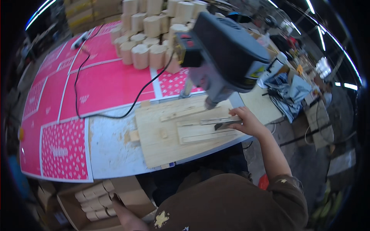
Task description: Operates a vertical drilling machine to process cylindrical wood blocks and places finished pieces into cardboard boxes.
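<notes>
My right hand (pixel 245 122) is closed around a dark, flat, blade-like tool (pixel 222 126) over the wooden board (pixel 152 136) of a bench drill press. Its exact kind I cannot make out. Light wooden strips (pixel 183 114) are fixed on the board, and the drill press head (pixel 231 50) hangs just above. At the lower left, my left hand (pixel 118 204) reaches into a cardboard box (pixel 129 190), against pale wooden cylinders (pixel 94 202) lying in rows. Its fingers are mostly hidden, so whether it grips one does not show.
Many upright wooden cylinders (pixel 149 56) are stacked at the back of the pink-covered table (pixel 111 82). A black cable (pixel 135 103) loops across it to a power strip (pixel 79 40). Grey-blue cloth (pixel 289 90) and clutter lie at the right. Wood dust marks the near tabletop.
</notes>
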Available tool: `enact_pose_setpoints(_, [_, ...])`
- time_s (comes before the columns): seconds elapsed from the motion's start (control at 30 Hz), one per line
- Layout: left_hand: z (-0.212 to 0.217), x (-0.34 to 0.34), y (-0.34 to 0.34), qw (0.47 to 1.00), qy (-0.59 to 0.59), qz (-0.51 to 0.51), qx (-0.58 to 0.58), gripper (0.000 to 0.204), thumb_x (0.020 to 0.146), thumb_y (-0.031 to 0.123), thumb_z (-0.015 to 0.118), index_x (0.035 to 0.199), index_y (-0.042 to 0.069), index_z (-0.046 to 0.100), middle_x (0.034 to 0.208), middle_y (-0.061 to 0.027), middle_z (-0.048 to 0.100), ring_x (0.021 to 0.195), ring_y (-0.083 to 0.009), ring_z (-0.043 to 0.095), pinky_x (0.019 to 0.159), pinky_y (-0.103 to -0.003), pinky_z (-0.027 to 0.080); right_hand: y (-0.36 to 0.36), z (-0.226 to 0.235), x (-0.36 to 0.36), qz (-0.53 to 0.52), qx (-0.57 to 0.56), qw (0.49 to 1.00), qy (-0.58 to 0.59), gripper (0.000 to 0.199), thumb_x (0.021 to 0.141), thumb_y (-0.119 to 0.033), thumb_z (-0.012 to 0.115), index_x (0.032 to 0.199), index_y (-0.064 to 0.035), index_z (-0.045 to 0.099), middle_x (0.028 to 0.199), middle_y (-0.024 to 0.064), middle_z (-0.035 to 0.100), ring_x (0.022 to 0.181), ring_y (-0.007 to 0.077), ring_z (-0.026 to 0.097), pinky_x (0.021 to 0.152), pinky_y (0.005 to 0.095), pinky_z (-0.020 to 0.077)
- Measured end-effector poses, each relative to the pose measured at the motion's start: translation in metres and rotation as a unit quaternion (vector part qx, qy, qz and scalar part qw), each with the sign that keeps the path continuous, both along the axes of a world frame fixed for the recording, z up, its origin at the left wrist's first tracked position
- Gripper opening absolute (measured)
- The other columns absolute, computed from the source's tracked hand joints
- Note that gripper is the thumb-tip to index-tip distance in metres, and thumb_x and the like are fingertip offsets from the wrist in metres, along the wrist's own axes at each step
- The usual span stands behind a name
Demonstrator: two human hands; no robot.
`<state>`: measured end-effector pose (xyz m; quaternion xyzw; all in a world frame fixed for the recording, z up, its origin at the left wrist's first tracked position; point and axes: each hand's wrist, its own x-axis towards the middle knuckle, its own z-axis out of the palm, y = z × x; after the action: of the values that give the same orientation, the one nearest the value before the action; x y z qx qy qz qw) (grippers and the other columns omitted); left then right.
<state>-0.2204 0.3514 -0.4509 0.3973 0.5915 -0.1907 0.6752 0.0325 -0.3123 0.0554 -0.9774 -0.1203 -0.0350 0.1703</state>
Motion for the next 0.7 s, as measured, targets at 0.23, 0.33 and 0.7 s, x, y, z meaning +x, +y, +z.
enact_pose_setpoints(0.23, [0.212, 0.097, -0.059, 0.981, -0.041, -0.025, 0.188, 0.074, 0.085, 0.057, 0.043, 0.138, 0.008, 0.024, 0.126, -0.0101, 0.049, 0.11, -0.0265, 0.048, 0.088, -0.044, 0.035, -0.08, 0.05, 0.11, -0.035, 0.038, 0.985, -0.167, 0.027, 0.074, -0.021, 0.068, 0.091, -0.0019, 0.06, 0.087, 0.0109, 0.06, 0.084, 0.025, 0.057, 0.076, 0.0341, 0.0447])
enact_pose_setpoints(0.33, [0.258, 0.099, -0.071, 0.97, -0.077, -0.038, 0.229, 0.071, 0.085, 0.053, 0.048, 0.136, 0.009, 0.026, 0.122, -0.0107, 0.052, 0.103, -0.0258, 0.053, 0.085, -0.042, 0.037, -0.104, 0.039, 0.193, -0.14, 0.07, 0.982, -0.101, 0.035, 0.071, -0.028, 0.07, 0.091, -0.001, 0.06, 0.086, 0.012, 0.062, 0.08, 0.0247, 0.06, 0.071, 0.034, 0.0467])
enact_pose_setpoints(0.7, [0.39, 0.098, -0.16, 0.936, -0.148, -0.03, 0.319, 0.04, 0.084, 0.04, 0.058, 0.113, 0.014, 0.048, 0.09, -0.0061, 0.063, 0.07, -0.0162, 0.062, 0.054, -0.027, 0.044, -0.039, -0.033, 0.363, -0.203, 0.048, 0.977, -0.036, 0.08, 0.055, -0.038, 0.08, 0.122, -0.0111, 0.044, 0.124, 0.0189, 0.046, 0.118, 0.0351, 0.042, 0.097, 0.0417, 0.0367])
